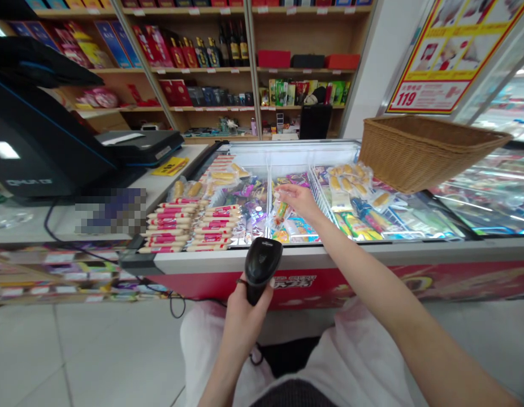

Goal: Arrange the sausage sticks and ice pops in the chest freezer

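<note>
Shop interior, stocked shelves [253, 70] behind a chest freezer [194, 260]. Left hand [247, 308]: grip wrapped firmly round the handle of a black scanner [264, 261], on the near side of the freezer rim. Right hand [302, 203]: thumb and fingertips nearly together at a small packet [282, 212] inside the freezer; contact impossible to tell. Farther out: red-banded packs [211, 232] to the left, wicker basket [414, 150] to the right. Judgement: best to pinch the packet by one edge, printed face flat and uncovered, wrist clear of the rim.
</note>
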`<state>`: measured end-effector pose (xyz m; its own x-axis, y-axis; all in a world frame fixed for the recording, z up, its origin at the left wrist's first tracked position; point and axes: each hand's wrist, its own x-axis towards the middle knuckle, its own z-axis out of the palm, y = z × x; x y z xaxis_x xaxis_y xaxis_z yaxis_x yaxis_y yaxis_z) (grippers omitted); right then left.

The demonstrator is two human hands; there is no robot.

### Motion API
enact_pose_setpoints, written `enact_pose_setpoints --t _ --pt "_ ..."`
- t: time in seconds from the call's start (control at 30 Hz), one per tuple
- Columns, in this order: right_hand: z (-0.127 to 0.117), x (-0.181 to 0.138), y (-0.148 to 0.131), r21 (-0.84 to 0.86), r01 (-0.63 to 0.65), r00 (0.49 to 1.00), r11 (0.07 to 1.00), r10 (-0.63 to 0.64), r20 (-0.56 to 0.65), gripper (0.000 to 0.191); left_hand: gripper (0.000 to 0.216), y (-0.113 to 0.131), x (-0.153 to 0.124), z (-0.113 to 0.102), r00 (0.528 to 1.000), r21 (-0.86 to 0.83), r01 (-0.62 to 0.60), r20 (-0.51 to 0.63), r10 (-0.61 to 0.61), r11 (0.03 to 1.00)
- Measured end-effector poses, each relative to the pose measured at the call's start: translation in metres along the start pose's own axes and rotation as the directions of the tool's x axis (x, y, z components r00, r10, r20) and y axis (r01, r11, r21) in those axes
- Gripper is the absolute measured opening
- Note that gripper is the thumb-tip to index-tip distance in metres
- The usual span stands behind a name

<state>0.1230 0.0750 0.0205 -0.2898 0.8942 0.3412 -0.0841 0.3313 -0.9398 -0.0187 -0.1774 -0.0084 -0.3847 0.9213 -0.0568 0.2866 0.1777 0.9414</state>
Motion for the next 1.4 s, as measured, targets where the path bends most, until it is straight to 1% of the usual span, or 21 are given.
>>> enact_pose_setpoints --t 0.2,0.3,0.4,0.87,1.13,1.3,1.4 --pt "-0.001 0.001 0.004 -0.011 -0.015 1.0 1.0 0.015 0.01 0.034 0.046 0.0 0.001 0.001 1.0 0.002 0.004 0.016 -0.004 1.0" --pt "-0.001 0.002 0.004 -0.008 0.004 1.0 1.0 -0.004 0.014 0.032 0.047 0.001 0.0 0.001 0.999 -0.003 0.014 0.03 -0.014 1.0" --pt "-0.001 0.002 0.003 -0.004 0.014 1.0 1.0 -0.014 0.02 0.033 0.046 0.002 -0.001 0.001 1.0 -0.018 0.005 0.02 -0.005 1.0" --pt "0.001 0.001 0.001 0.011 -0.011 1.0 1.0 0.011 0.008 0.035 0.044 0.007 -0.006 -0.003 0.999 0.009 0.0 0.035 0.0 1.0" --pt "0.001 -0.001 -0.001 -0.018 -0.034 0.999 0.999 0.035 0.012 0.036 0.042 0.009 -0.006 -0.003 1.0 0.012 -0.009 0.026 0.009 1.0" --pt "0.0 0.0 -0.002 -0.014 -0.009 1.0 1.0 0.01 0.022 0.035 0.041 0.016 -0.007 -0.005 0.999 0.047 -0.023 0.023 0.022 0.999" --pt "0.001 0.0 -0.003 -0.015 -0.021 1.0 1.0 0.022 0.016 0.038 0.037 0.023 -0.009 -0.008 0.998 0.082 -0.049 0.034 0.046 0.995"
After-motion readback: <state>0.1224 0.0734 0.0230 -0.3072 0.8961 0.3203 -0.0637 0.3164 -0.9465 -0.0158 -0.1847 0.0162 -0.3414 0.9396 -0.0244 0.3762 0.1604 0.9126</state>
